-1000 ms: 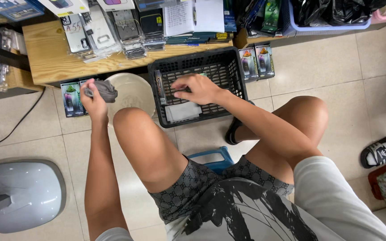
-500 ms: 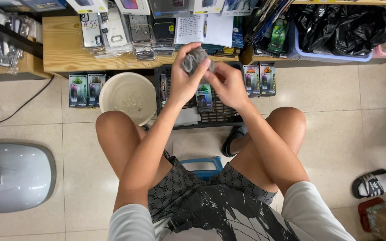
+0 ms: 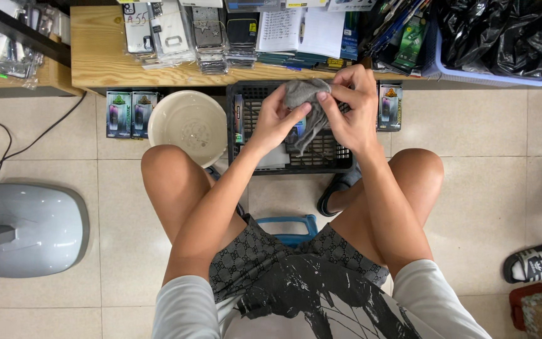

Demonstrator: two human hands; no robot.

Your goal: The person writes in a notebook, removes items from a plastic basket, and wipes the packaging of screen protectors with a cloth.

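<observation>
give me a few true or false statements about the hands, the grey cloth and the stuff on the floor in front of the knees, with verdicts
1. Both hands hold the grey cloth. True: the left hand and the right hand grip it together.
2. The cloth is held above the black basket. True.
3. The round basin lies to the right of the basket. False: it lies on the basket's left, beside two small boxes.
4. The basin is black. False: it is off-white.
5. The cloth lies flat on the floor. False: it is bunched up in the hands, one end hanging down.
6. A grey fan base stands on the tiles at the left. True.
</observation>
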